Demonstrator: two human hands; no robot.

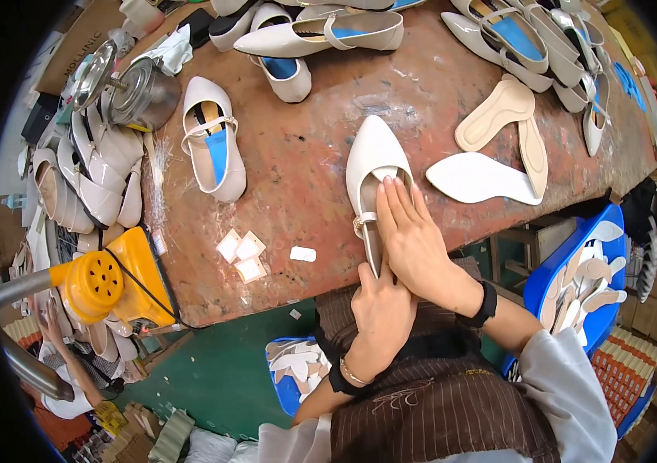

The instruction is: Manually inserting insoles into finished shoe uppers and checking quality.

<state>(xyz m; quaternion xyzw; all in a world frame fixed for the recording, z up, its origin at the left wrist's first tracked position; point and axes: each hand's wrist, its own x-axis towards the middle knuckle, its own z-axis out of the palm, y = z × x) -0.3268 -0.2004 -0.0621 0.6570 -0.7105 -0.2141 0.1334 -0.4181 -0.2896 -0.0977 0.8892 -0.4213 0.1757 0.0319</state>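
A white pointed flat shoe (374, 144) with a strap lies on the table in front of me, toe pointing away. My left hand (385, 312) is closed round its heel end, fingers partly hidden. My right hand (419, 245) lies with fingers stretched out, their tips reaching into the shoe's opening against its inside. How far an insole sits under them is hidden. Another white shoe (227, 185) with blue inside stands to the left. On the right lie a beige insole (489, 122), a narrower beige insole (532, 154) and a white-faced insole (477, 178).
Small labels (249, 247) lie left of the shoe. More white shoes (290, 38) crowd the far edge. A metal pot (143, 96) and a yellow lamp-like device (97, 285) stand left. Blue bins (614, 231) hold insoles below the table. Another person's arm (74, 363) shows far left.
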